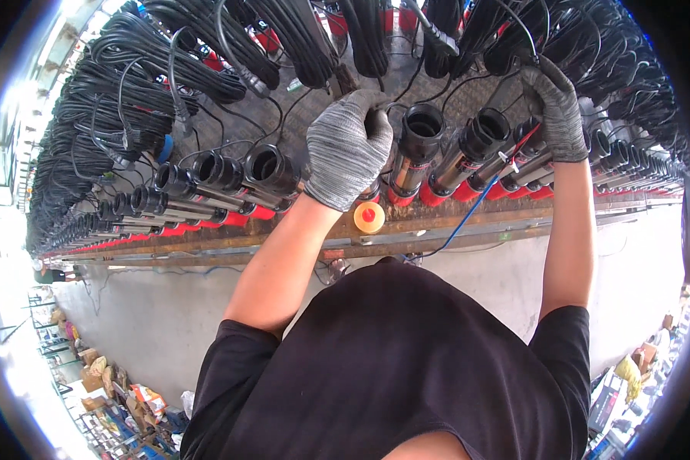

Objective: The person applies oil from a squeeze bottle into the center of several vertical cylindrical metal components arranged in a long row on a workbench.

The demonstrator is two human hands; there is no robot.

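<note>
My left hand (350,149), in a grey knit glove, is closed in a fist above the row of metal cylinders; what it grips is hidden. Part of one cylinder shows below that fist. Beside it stands a steel pump-like cylinder (412,159) with an open black collar and a red base. Another such cylinder (471,149) leans between my two hands. Farther right, my gloved right hand (556,111) is raised, its fingers curled on a black cable (523,32). Near its wrist runs a blue cord (475,207) with a red lead (525,140).
Thick bundles of black cable (299,38) with plugs line the far side. More cylinders (272,170) stretch left and right along the worn table edge (322,236). A pale orange round container (369,218) with a red centre sits at that edge. Boxes and bags (100,376) lie behind.
</note>
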